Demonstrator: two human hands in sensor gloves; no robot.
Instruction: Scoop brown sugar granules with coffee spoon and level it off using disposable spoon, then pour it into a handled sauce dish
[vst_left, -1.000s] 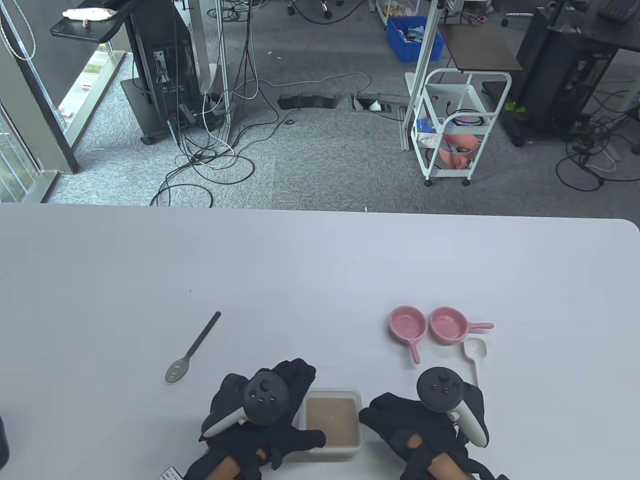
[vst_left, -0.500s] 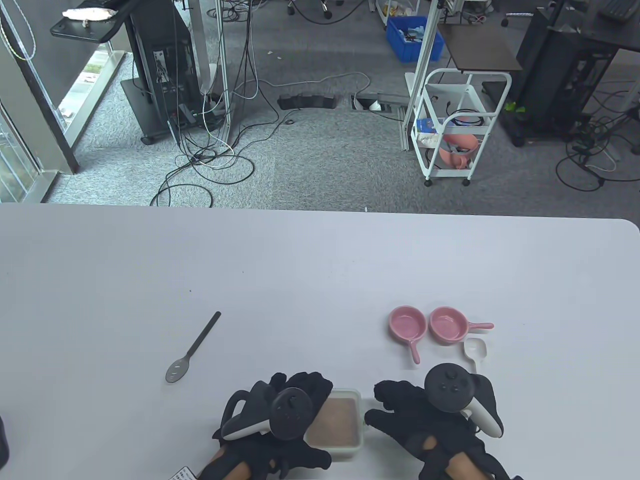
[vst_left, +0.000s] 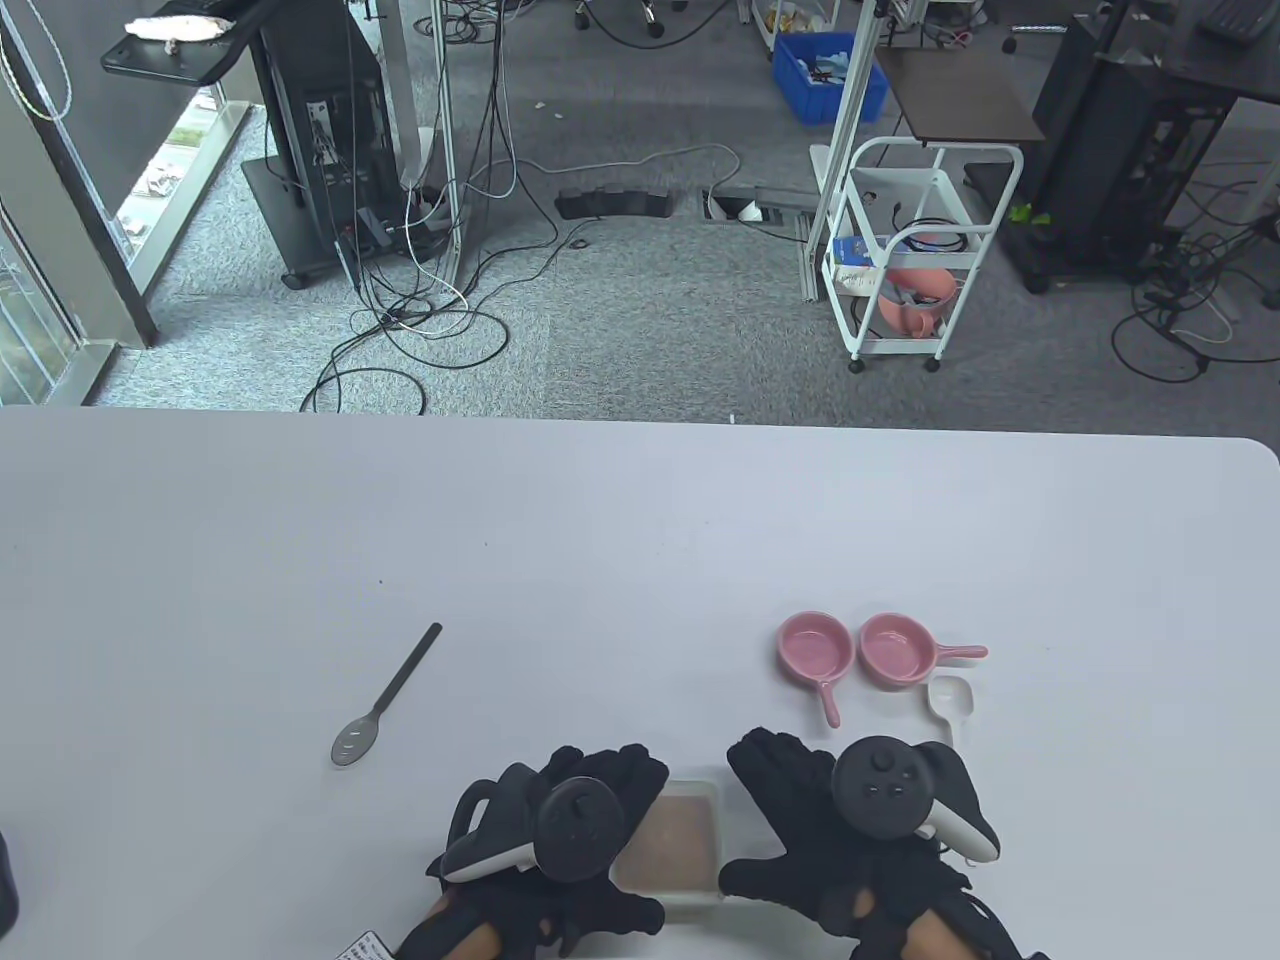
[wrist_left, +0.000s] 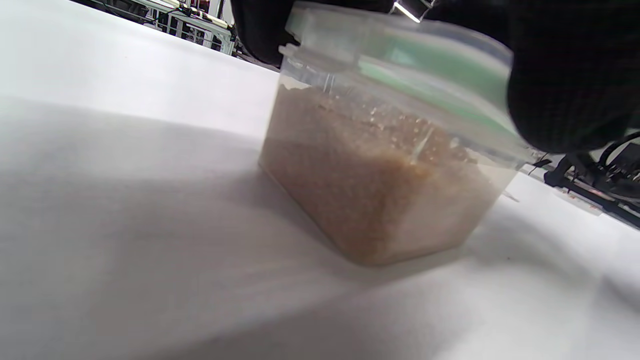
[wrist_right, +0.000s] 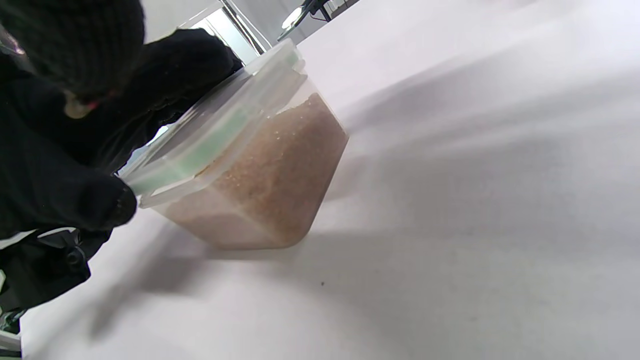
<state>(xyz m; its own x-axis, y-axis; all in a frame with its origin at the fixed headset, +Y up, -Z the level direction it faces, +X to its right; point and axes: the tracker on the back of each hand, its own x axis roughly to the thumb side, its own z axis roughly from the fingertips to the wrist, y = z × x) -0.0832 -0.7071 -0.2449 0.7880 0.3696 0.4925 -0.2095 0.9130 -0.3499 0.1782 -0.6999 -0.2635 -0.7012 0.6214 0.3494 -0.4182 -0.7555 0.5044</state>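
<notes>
From above, the clear plastic lidded container of brown sugar granules sits at the near edge of the white tabletop, flanked by the black-gloved left hand and the black-gloved right hand. That view shows only a strip of brown through the top, since both hands and their trackers cover the container's sides. The wrist views fill this in: the container carries a translucent lid with a pale green seal, and the sugar reaches most of the way up the walls. In the left wrist view, left fingertips curl over the lid's edge, so the left hand grips the container. In the right wrist view, a right fingertip presses at the lid's corner; whether that hand clasps it or only touches it cannot be told.

Only the table view shows the rest: the dark grey metal coffee spoon well to the left, two pink handled sauce dishes side by side beyond the right hand, and the white disposable plastic spoon just beside them, its handle hidden behind the right hand's tracker.
</notes>
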